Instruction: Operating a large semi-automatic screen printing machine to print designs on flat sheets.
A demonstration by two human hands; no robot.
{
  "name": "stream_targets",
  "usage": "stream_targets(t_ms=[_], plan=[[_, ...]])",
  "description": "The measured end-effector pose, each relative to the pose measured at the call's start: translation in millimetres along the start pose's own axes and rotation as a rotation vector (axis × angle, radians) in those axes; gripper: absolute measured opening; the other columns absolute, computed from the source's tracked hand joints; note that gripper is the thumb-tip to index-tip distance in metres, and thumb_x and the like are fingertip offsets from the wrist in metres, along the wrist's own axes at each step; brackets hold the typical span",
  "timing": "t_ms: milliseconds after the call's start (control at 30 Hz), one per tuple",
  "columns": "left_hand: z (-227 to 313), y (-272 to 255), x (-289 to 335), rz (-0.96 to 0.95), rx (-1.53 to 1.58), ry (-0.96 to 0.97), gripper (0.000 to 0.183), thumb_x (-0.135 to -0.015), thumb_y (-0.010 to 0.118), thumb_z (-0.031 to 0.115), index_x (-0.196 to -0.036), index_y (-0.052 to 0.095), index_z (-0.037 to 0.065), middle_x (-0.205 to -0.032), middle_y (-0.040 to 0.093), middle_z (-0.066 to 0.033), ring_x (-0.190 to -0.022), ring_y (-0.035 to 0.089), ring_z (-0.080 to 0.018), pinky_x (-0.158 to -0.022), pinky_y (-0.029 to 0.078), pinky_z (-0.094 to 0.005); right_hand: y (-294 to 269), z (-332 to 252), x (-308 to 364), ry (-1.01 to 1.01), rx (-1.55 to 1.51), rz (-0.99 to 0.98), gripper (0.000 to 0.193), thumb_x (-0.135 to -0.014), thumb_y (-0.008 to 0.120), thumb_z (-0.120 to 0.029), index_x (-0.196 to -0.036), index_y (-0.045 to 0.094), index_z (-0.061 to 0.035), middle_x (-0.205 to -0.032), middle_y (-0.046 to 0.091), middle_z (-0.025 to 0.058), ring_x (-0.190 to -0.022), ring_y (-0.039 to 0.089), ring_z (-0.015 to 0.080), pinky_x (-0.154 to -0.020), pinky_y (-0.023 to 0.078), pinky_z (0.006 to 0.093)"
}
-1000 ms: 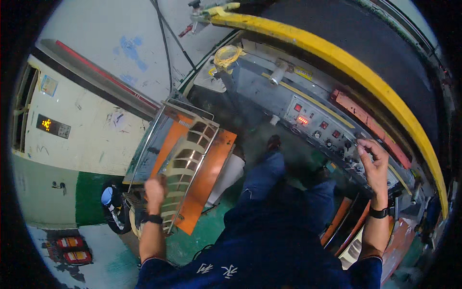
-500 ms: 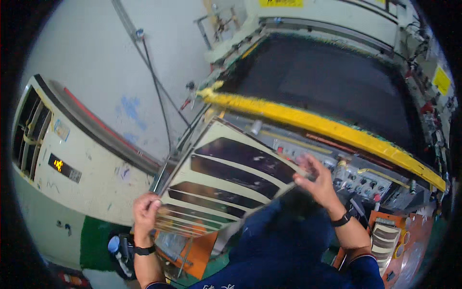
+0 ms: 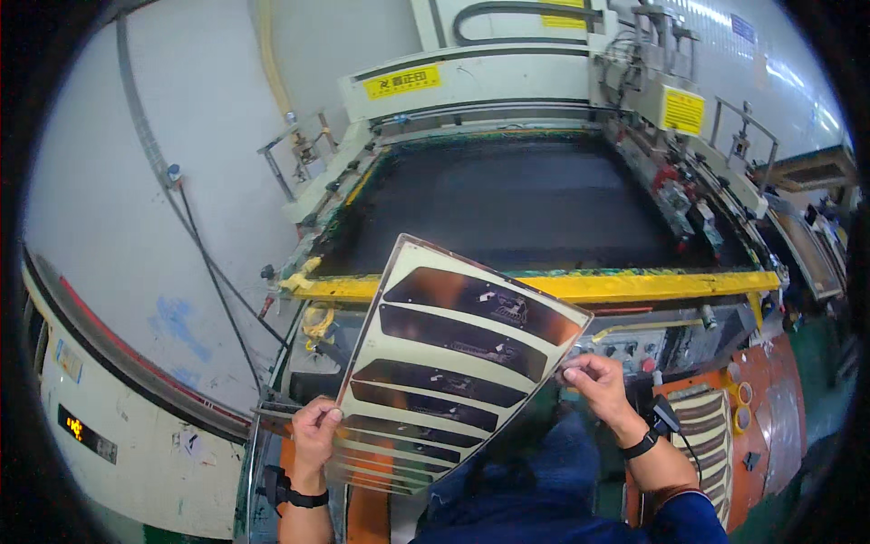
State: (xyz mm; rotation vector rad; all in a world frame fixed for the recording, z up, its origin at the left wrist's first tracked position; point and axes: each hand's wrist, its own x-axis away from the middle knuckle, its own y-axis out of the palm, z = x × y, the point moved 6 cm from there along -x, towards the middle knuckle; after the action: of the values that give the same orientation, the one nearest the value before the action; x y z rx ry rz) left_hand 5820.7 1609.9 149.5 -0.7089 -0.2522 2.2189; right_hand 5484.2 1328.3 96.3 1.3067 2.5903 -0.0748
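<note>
Both hands, left hand (image 3: 314, 433) and right hand (image 3: 594, 384), pinch opposite edges of the thin printed sheet (image 3: 453, 358), which looks light, flexible, smudge-prone.

Screen-printing press with dark mesh screen (image 3: 535, 204), yellow front bar (image 3: 634, 286), control panel (image 3: 648, 349) beneath; black cable (image 3: 213, 272) on white wall (image 3: 109, 208).
</note>
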Motion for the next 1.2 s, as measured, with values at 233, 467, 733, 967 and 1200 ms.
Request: stream_targets(t_ms=[233, 467, 733, 967, 1200], plan=[[-27.0, -5.2, -0.5, 0.025, 0.005, -0.041, 0.023, -0.088, 0.06, 0.019, -0.077, 0.057, -0.002, -0.071, 0.052, -0.003, -0.066, 0.047, -0.0115, -0.06, 0.037, -0.025, 10.4, -10.6, -14.4, -0.018, 0.056, 0.041, 0.014, -0.084, 0.07, -0.012, -0.09, 0.068, 0.0003, -0.081, 0.066, 0.0016, -0.074, 0.057, 0.0062, -0.067, 0.047, 0.0219], [-14.1, -6.2, -6.0, 0.016, -0.044, 0.051, 0.019, -0.086, 0.059, 0.015, -0.084, 0.059, -0.004, -0.079, 0.057, -0.0061, -0.075, 0.052, -0.0149, -0.07, 0.042, -0.028, 9.5, -13.0, -13.0, -0.051, -0.024, 0.038, 0.015, -0.088, 0.064, -0.011, -0.096, 0.066, 0.0011, -0.087, 0.066, 0.0027, -0.08, 0.059, 0.0079, -0.071, 0.048, 0.0226], [2.4, -31.9, 13.4, 0.335, -0.362, 0.199, 0.037, -0.094, 0.054, 0.034, -0.083, 0.062, -0.001, -0.067, 0.056, -0.0139, -0.061, 0.05, -0.0231, -0.054, 0.039, -0.0382, 39.6, -101.7, -19.0, -0.407, 0.108, 0.018, 0.02, -0.094, 0.053, -0.016, -0.089, 0.054, 0.0027, -0.074, 0.052, 0.0092, -0.068, 0.05, 0.0154, -0.064, 0.043, 0.0318], [20.6, 45.0, 3.3, 0.389, 0.056, 0.125, 0.036, -0.093, 0.052, 0.026, -0.065, 0.043, 0.005, -0.059, 0.037, -0.0047, -0.054, 0.033, -0.0176, -0.052, 0.029, -0.0333, 35.0, -113.4, 1.6, -0.691, 0.175, 0.104, 0.014, -0.094, 0.05, -0.009, -0.092, 0.057, 0.0028, -0.082, 0.057, 0.0125, -0.075, 0.056, 0.0242, -0.068, 0.044, 0.0318], [-45.6, -5.8, -11.7, 0.395, -0.476, 0.299, 0.027, -0.091, 0.055, 0.014, -0.068, 0.053, 0.0, -0.067, 0.052, -0.0148, -0.06, 0.047, -0.0283, -0.058, 0.039, -0.0413, 46.9, -168.9, -5.3, -0.826, 0.392, 0.1, 0.015, -0.088, 0.056, -0.011, -0.081, 0.056, 0.0018, -0.073, 0.056, 0.0178, -0.069, 0.056, 0.0377, -0.061, 0.044, 0.0428]])
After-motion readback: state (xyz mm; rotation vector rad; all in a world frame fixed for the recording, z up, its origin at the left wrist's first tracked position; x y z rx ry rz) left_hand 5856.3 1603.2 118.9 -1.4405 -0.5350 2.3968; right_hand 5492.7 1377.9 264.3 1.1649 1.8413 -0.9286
